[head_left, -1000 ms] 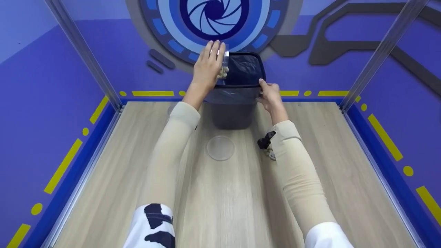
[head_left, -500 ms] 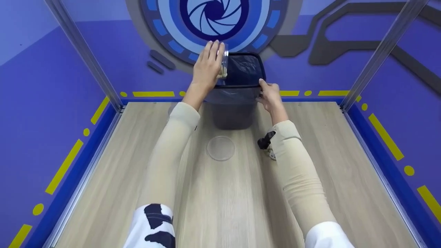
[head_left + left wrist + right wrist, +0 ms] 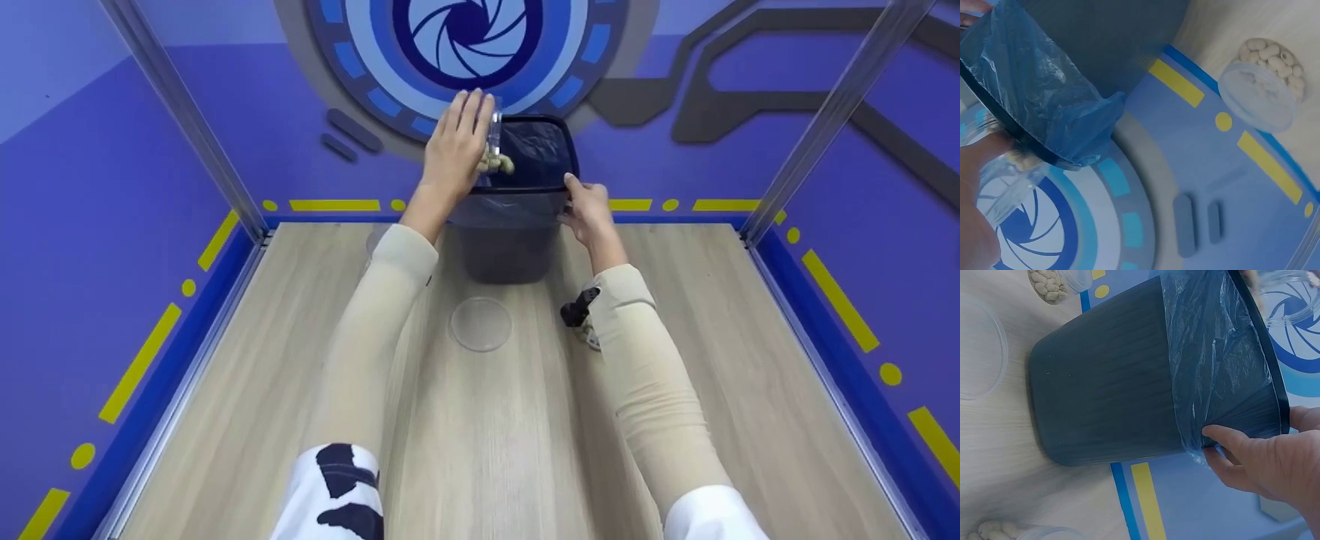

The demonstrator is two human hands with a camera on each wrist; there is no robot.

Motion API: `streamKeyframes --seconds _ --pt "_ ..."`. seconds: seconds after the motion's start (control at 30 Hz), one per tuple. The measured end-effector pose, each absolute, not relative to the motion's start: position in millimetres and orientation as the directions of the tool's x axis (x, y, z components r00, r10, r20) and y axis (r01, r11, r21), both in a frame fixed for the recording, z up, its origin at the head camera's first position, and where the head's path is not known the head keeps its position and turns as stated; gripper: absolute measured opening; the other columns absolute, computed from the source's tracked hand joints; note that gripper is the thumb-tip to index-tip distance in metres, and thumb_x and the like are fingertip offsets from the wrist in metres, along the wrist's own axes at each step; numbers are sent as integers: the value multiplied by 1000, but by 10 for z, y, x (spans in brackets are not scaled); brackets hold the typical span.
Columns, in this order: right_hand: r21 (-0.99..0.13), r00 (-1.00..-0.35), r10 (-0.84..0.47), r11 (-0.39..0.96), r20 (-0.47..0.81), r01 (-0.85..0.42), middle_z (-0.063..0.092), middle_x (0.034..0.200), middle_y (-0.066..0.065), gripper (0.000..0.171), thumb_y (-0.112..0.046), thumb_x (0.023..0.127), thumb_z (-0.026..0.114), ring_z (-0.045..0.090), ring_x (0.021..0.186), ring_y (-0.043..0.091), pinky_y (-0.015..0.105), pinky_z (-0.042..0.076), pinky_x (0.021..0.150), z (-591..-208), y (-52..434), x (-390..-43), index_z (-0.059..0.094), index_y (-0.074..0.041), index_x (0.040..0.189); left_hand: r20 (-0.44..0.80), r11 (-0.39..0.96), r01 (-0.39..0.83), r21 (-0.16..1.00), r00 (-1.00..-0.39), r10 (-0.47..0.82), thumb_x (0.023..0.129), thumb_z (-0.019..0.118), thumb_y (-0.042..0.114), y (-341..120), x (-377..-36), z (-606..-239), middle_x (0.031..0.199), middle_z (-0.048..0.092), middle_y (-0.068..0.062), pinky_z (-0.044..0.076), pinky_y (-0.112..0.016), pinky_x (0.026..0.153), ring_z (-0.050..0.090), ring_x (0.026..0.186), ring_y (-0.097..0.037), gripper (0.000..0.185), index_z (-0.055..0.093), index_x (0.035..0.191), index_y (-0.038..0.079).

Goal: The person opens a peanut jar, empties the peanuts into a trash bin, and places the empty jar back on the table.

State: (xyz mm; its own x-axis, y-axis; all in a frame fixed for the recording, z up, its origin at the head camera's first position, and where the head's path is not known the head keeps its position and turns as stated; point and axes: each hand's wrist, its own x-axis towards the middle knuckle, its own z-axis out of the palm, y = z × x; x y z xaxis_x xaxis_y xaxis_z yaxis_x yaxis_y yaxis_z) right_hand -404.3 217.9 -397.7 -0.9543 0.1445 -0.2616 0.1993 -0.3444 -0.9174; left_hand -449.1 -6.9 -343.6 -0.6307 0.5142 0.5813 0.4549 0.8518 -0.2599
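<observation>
My left hand grips a clear plastic jar, tipped on its side at the left of a dark trash bin's mouth. Pale peanuts show at the jar's mouth, over the bin opening. The bin stands upright against the back wall, lined with a thin plastic bag folded over its rim. My right hand pinches the rim at the front right corner, thumb on top and fingers beneath against the bag. Most of the jar is hidden behind my left hand.
A clear round lid lies flat on the wooden table in front of the bin. Left of the bin are more peanuts with a clear round lid or rim. Another peanut container sits partly under my right forearm. Purple walls enclose the table.
Peanuts now protrude from the jar's mouth farther over the bin than half a second ago. My left hand has shifted slightly right; my right hand stays on the rim.
</observation>
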Motion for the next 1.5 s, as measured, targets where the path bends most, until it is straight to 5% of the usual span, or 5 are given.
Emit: streamKeyframes --seconds 0.17,0.43,1.03,1.2,1.5 --pt "-920 -953 143 -330 -268 209 36 156 19 62 -25 107 49 45 141 31 46 39 115 -3973 2172 -4042 24 1 158 545 862 443 -248 -672 502 90 69 5 -83 -4483 -3396 160 33 -20 25 -41 125 29 149 -36 78 29 157 2" --pt "-922 -951 140 -318 -275 220 24 164 20 67 -26 107 48 32 149 35 47 33 118 -3968 2185 -4037 17 0 161 583 862 454 -226 -646 493 89 70 3 -91 -4492 -3448 158 36 -21 24 -40 125 31 148 -36 77 32 156 1" --pt "-924 -954 145 -323 -263 206 33 159 19 63 -25 108 48 41 144 33 46 37 117 -3984 2174 -4030 23 2 159 554 861 443 -249 -664 502 93 69 6 -115 -4486 -3378 160 33 -20 22 -40 125 29 149 -36 76 29 157 1" --pt "-928 -952 150 -307 -266 211 32 159 19 65 -26 107 48 42 143 31 44 38 117 -3987 2160 -4026 21 1 159 613 854 450 -261 -606 507 96 57 -5 -91 -4480 -3387 158 39 -20 27 -40 124 34 147 -36 63 36 155 1" --pt "-931 -949 165 -299 -267 210 34 157 19 63 -26 108 47 45 141 30 44 39 116 -3974 2166 -4036 23 1 159 617 830 480 -283 -571 541 95 57 -5 -21 -4455 -3359 156 41 -20 27 -41 124 36 146 -35 62 38 154 0"
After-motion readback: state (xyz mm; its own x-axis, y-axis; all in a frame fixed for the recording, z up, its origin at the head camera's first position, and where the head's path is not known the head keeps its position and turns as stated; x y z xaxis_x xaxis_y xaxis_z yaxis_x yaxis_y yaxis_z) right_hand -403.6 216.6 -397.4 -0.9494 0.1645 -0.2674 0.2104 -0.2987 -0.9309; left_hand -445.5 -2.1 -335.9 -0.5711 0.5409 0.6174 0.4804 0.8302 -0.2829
